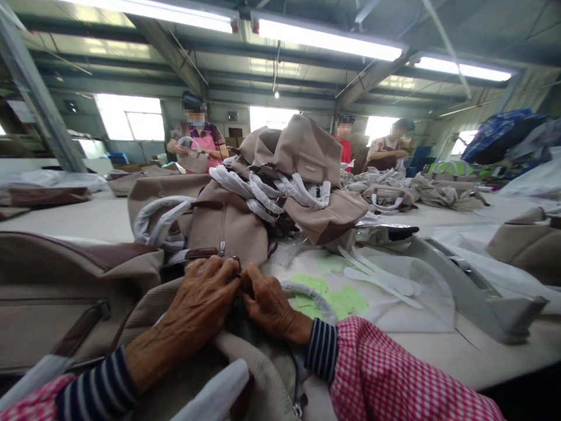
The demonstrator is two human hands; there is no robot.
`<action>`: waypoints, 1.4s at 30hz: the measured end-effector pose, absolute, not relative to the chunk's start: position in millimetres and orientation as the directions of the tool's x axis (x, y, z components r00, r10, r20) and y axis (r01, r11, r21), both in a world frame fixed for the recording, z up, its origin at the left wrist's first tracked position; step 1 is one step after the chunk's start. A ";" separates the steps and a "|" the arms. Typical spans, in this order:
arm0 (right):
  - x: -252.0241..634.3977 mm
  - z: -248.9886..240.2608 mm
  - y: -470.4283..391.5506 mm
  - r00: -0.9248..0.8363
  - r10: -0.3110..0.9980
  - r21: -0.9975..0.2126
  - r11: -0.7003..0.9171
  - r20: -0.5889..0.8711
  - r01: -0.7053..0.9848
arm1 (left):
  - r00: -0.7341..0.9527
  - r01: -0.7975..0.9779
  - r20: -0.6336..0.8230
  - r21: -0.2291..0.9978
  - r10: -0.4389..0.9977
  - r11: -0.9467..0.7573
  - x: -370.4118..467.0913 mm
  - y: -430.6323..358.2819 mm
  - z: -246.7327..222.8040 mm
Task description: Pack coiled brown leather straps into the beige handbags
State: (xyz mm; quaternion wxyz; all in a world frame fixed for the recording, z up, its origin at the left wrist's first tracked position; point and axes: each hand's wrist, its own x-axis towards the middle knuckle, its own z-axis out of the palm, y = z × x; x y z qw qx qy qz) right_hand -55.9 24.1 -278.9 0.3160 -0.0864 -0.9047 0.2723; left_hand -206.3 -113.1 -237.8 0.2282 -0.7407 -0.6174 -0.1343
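Note:
A beige handbag lies open in front of me, its ribbed fabric turned toward me. My left hand is closed on the bag's far edge, fingers curled over a small dark part. Close beside it, my right hand pinches the same dark part with thumb and bent fingers; the hands hide what exactly it is. A handle wrapped in white sticks up at the bag's near side, and a zip pull hangs at its lower right. Another wrapped handle curves out past my right wrist.
A pile of beige handbags with wrapped handles rises just ahead. Another bag lies at left. Light green paper pieces, white strips and a grey tape dispenser are at right. Several people work across the table.

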 end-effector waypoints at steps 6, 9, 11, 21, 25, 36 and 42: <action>-58.2 -279.2 24.3 -0.759 0.264 -0.505 0.858 0.594 -0.096 | 0.088 0.996 0.180 0.017 0.980 -0.092 -209.5 -86.7 -219.5; -59.7 -280.8 28.2 -0.738 0.264 -0.530 0.835 0.622 -0.148 | 0.010 0.990 0.132 0.140 0.991 -0.028 -216.4 -79.3 -222.5; -59.6 -280.4 30.1 -0.750 0.259 -0.553 0.817 0.609 -0.166 | -0.011 0.976 0.135 0.216 0.991 -0.019 -218.6 -78.6 -227.3; -50.5 -226.6 77.7 -0.804 0.457 -0.248 0.888 0.380 0.388 | -0.058 0.942 0.199 0.334 0.978 -0.012 -210.9 -86.8 -228.2; -59.8 -221.1 100.2 -0.803 0.504 -0.116 0.861 0.318 0.495 | -0.030 0.931 0.234 0.361 0.972 -0.058 -216.2 -88.3 -232.9; -7.5 -202.9 64.7 -0.784 0.443 -0.373 0.881 0.434 0.291 | 0.087 0.922 0.317 0.334 0.944 -0.197 -245.6 -73.8 -261.7; 70.9 -208.1 30.2 -0.721 0.297 -0.477 0.877 0.626 -0.053 | 0.097 0.921 0.391 0.314 0.915 -0.232 -255.4 -69.8 -266.1</action>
